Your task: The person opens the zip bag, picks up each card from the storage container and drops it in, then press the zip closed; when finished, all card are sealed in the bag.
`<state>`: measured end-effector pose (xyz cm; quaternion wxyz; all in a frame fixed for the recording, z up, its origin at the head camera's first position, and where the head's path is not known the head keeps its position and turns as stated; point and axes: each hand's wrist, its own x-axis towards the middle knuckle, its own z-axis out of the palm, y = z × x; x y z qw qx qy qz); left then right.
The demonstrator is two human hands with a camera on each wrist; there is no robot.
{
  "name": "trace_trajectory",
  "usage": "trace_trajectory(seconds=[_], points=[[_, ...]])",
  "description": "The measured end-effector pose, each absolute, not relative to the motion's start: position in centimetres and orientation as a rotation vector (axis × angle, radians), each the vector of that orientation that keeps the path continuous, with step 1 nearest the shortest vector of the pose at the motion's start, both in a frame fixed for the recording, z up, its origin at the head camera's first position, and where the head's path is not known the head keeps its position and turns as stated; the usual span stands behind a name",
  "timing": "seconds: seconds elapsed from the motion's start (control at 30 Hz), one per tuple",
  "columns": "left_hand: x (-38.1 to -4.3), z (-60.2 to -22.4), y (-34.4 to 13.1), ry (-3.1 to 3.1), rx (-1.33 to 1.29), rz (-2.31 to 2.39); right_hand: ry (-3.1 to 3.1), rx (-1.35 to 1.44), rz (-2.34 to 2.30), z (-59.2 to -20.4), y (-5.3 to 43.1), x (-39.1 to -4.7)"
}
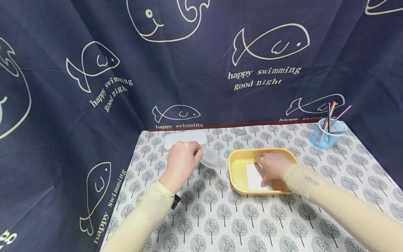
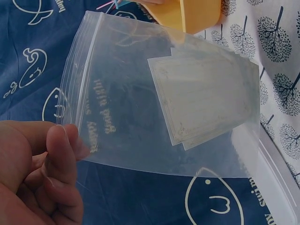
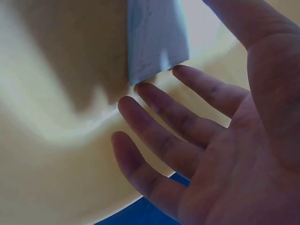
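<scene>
My left hand [image 1: 183, 160] pinches a clear zip bag [image 1: 213, 159] by its zip end. Through the plastic in the left wrist view, several pale cards [image 2: 211, 96] lie stacked askew at the far end of the bag. To the right, my right hand [image 1: 273, 166] reaches down inside a yellow bin [image 1: 232, 171]. A white card or stack of cards [image 1: 253, 177] lies in that bin, partly covered by the hand. Up close in the right wrist view, the fingers are spread, with fingertips [image 3: 143, 89] at the edge of the cards [image 3: 157, 42].
Behind the left hand lies a white flat case [image 1: 186, 137]. A small grey block [image 1: 241, 132] sits near the table's back edge. At the back right stands a blue cup [image 1: 324, 138] with several thin sticks. A navy curtain [image 1: 189, 77] hangs behind the tree-patterned tablecloth [image 1: 211, 217].
</scene>
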<state>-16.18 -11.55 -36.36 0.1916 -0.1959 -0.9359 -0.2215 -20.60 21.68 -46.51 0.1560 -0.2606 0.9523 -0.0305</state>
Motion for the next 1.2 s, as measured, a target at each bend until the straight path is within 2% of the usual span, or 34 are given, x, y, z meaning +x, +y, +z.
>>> trace_trajectory(seconds=[0.77,1.2], points=[[-16.2,-36.5,-11.6,-2.616,-0.549,-0.601,2.801,-0.833,-0.041,-47.0,20.8,-20.0],[-16.2,-36.6,-11.7,-2.628,-0.537,-0.616,2.815,-0.813,-0.318,-45.4,21.1,-20.1]])
